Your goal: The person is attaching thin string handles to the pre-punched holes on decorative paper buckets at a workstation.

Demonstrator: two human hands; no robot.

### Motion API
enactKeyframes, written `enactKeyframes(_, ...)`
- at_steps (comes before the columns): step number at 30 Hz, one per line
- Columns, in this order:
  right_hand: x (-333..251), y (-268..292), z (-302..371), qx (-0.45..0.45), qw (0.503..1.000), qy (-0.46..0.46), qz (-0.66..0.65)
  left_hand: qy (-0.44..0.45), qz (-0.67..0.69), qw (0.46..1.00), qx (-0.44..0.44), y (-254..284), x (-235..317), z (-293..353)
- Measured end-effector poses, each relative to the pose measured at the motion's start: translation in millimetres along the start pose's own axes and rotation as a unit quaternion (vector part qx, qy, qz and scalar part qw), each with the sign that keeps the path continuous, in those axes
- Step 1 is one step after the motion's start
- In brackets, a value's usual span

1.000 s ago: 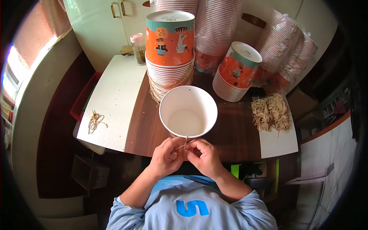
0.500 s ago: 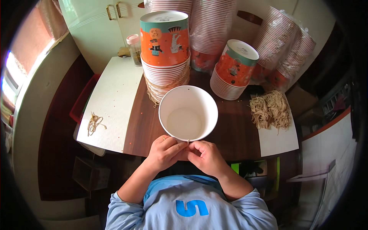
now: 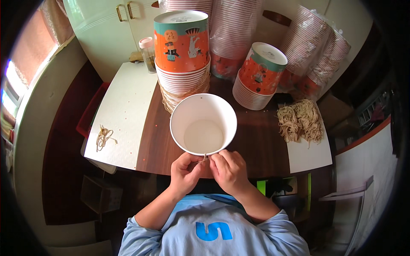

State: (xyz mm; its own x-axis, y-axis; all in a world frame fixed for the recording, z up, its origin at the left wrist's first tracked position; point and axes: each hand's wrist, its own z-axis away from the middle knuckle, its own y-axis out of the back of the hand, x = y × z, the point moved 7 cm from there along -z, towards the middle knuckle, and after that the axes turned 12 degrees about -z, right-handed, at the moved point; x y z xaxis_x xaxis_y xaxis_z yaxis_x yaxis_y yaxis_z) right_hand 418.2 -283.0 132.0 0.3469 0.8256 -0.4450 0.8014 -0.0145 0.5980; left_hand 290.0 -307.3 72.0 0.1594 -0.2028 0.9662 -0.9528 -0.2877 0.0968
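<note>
A white-lined paper bucket stands mouth up at the table's near edge, with a small hole in its far rim. A thin beige cord loops over its near rim. Just below that rim, my left hand pinches the cord between thumb and fingers. On the other side of the loop, my right hand is closed on the cord too, its fingertips close to the bucket wall. The cord's ends are mostly hidden by my fingers.
Behind the bucket stands a tall upside-down stack of orange-and-green paper buckets, with cords hanging round it. A shorter stack is to its right, and plastic-wrapped stacks stand behind. Cord bundles lie at right, a few loose cords at left.
The bucket has shifted slightly left. My hands have drawn apart along the cord, and its loop at the near rim shows more plainly.
</note>
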Motion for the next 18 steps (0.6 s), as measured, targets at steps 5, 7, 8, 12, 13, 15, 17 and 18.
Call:
enactKeyframes(5,15.7,-11.8,9.4,0.058,0.984,-0.091,-0.140,0.098,0.092,0.990,-0.028,0.0,-9.4,2.2)
enactKeyframes(7,28.6,-17.0,9.3,0.052,0.932,-0.191,-0.303,0.130,0.096,0.986,-0.044,2.1,-15.8,3.1)
enactKeyframes(8,29.8,-16.6,8.0,0.052,0.932,-0.191,-0.304,0.131,0.096,0.986,-0.043,3.8,-16.5,3.7)
enactKeyframes(12,41.3,-34.2,14.6,-0.028,0.850,-0.297,-0.434,0.150,0.115,0.981,-0.045,7.4,-16.7,5.9)
enactKeyframes(13,42.7,-38.7,17.5,-0.043,0.819,-0.320,-0.475,0.155,0.109,0.980,-0.053,7.3,-15.3,6.5)
enactKeyframes(15,41.5,-37.1,16.2,-0.048,0.809,-0.323,-0.490,0.164,0.113,0.978,-0.056,8.0,-12.6,6.1)
enactKeyframes(17,39.4,-36.1,14.8,-0.053,0.798,-0.325,-0.504,0.172,0.117,0.976,-0.060,8.6,-12.1,6.1)
enactKeyframes(18,38.8,-37.1,16.1,-0.062,0.791,-0.336,-0.508,0.172,0.086,0.980,-0.059,9.9,-12.3,6.2)
